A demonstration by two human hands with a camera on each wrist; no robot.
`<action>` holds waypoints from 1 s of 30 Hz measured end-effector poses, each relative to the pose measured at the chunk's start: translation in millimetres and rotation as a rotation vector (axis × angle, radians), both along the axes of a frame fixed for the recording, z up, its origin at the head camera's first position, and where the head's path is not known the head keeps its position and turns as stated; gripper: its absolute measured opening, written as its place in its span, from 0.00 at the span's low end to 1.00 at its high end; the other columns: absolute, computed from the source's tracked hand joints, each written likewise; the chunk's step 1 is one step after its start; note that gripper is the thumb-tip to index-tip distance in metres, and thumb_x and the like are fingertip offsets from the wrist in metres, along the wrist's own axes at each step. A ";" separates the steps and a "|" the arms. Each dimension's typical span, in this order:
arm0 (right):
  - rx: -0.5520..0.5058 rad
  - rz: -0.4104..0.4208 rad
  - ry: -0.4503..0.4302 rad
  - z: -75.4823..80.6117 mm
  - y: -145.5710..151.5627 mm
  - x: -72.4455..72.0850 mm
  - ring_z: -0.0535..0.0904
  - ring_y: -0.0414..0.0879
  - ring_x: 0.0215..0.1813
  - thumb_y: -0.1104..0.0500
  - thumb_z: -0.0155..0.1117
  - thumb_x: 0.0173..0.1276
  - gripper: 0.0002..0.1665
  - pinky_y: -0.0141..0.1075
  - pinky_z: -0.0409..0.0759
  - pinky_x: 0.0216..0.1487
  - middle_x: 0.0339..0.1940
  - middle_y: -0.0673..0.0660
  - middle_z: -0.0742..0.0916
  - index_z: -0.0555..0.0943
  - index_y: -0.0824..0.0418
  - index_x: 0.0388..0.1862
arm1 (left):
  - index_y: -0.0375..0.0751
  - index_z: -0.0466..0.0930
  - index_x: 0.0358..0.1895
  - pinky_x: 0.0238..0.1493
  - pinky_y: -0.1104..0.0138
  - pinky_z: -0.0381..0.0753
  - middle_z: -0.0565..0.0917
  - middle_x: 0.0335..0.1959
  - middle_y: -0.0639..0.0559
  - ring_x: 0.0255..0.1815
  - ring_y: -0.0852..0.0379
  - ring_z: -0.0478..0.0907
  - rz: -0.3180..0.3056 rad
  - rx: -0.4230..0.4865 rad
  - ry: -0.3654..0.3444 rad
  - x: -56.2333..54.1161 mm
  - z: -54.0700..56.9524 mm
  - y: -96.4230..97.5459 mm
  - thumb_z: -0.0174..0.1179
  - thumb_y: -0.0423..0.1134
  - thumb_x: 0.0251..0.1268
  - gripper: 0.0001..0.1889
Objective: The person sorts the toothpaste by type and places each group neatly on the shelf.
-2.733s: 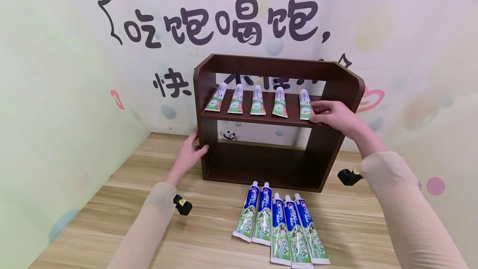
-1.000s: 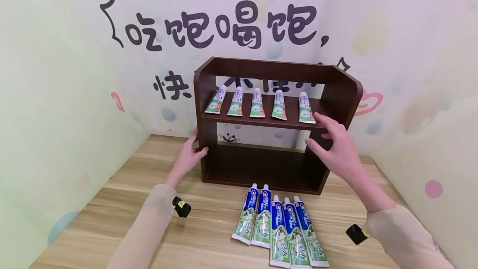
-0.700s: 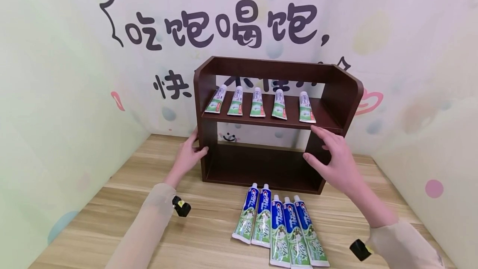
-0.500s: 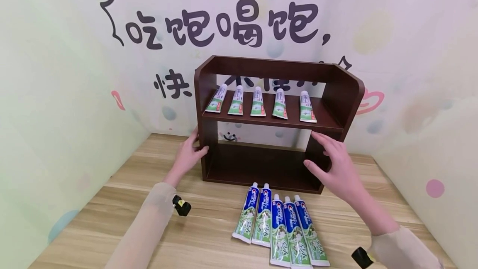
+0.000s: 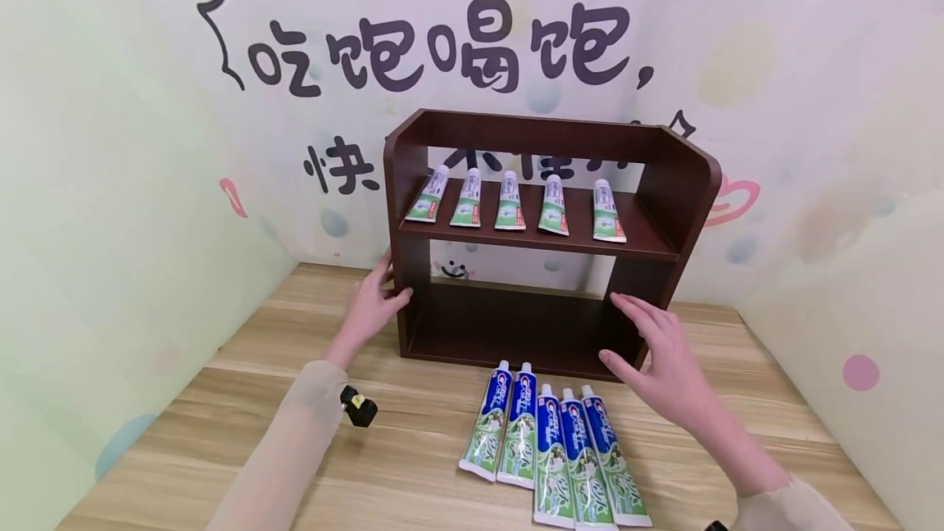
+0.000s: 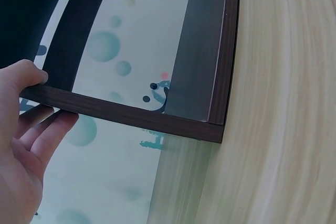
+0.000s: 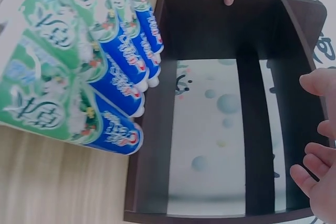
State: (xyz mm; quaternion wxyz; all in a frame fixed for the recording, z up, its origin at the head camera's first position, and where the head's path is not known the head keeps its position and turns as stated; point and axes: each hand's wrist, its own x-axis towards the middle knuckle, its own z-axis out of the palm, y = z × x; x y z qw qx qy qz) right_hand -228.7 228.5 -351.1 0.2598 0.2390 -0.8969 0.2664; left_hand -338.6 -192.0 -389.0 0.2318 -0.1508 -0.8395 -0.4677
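Gripping the rack (image 5: 542,242) at its left edge: left hand (image 5: 371,303). Right hand (image 5: 669,365), thumb and fingers parted, holds nothing near its lower right corner. Five large tubes (image 5: 553,459) lie before it.

Left arm: long, plain beige fabric sleeve (image 5: 288,433), close-fitting, slightly wrinkled at the cuff, ends at the wrist. Small, black, blocky wrist unit (image 5: 360,408) on the inner side of that cuff, yellow patch on it. Right arm: matching beige fabric sleeve (image 5: 792,506), cut by the frame edge; only a black sliver of its wrist unit (image 5: 715,526) shows. Bare left hand (image 5: 367,303), bare right hand (image 5: 667,359).
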 end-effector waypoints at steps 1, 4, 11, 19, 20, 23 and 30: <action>-0.003 0.002 -0.001 -2.5 0.8 0.6 0.65 0.61 0.67 0.57 0.73 0.60 0.43 0.61 0.69 0.60 0.71 0.65 0.73 0.67 0.55 0.74 | 0.46 0.58 0.77 0.49 0.50 0.86 0.77 0.63 0.30 0.56 0.35 0.82 0.003 0.000 0.000 0.2 0.3 0.3 0.64 0.31 0.60 0.40; -0.001 0.005 -0.008 -10.1 3.0 2.4 0.65 0.62 0.67 0.57 0.74 0.59 0.43 0.62 0.68 0.61 0.70 0.65 0.74 0.68 0.57 0.73 | 0.45 0.58 0.77 0.50 0.50 0.86 0.77 0.63 0.30 0.57 0.35 0.82 0.004 0.002 0.002 0.8 0.2 0.8 0.64 0.31 0.60 0.41; 0.008 -0.010 -0.028 -30.1 9.7 6.0 0.66 0.63 0.67 0.57 0.74 0.58 0.43 0.63 0.68 0.61 0.68 0.65 0.75 0.69 0.56 0.72 | 0.45 0.58 0.77 0.51 0.49 0.85 0.76 0.64 0.29 0.57 0.34 0.81 -0.021 0.047 -0.005 3.6 -2.7 1.2 0.64 0.29 0.60 0.41; 0.025 -0.041 -0.103 -44.5 13.7 11.2 0.67 0.59 0.66 0.56 0.73 0.61 0.42 0.61 0.76 0.55 0.69 0.63 0.75 0.68 0.56 0.73 | 0.38 0.60 0.74 0.56 0.49 0.83 0.78 0.61 0.27 0.57 0.33 0.81 -0.045 0.047 -0.077 2.8 -3.7 -2.2 0.63 0.30 0.61 0.37; 0.029 -0.048 -0.108 -45.9 14.0 11.7 0.67 0.58 0.65 0.55 0.73 0.61 0.42 0.59 0.77 0.55 0.69 0.63 0.75 0.68 0.56 0.73 | 0.37 0.60 0.74 0.57 0.50 0.83 0.78 0.61 0.28 0.58 0.33 0.81 -0.049 0.034 -0.091 2.7 -3.7 -3.0 0.63 0.30 0.62 0.36; 0.032 -0.067 -0.127 -49.6 14.6 12.7 0.69 0.53 0.61 0.54 0.73 0.61 0.44 0.51 0.80 0.52 0.67 0.62 0.76 0.65 0.54 0.75 | 0.36 0.59 0.73 0.58 0.50 0.83 0.78 0.61 0.29 0.58 0.33 0.80 -0.057 -0.008 -0.133 3.5 -3.7 -5.0 0.64 0.32 0.62 0.36; 0.005 -0.077 -0.145 -54.0 15.1 15.3 0.70 0.48 0.56 0.56 0.74 0.60 0.47 0.41 0.78 0.49 0.61 0.62 0.78 0.63 0.53 0.76 | 0.37 0.54 0.75 0.51 0.51 0.86 0.79 0.58 0.29 0.52 0.34 0.83 -0.013 -0.161 -0.167 5.7 -8.0 -8.0 0.65 0.37 0.61 0.40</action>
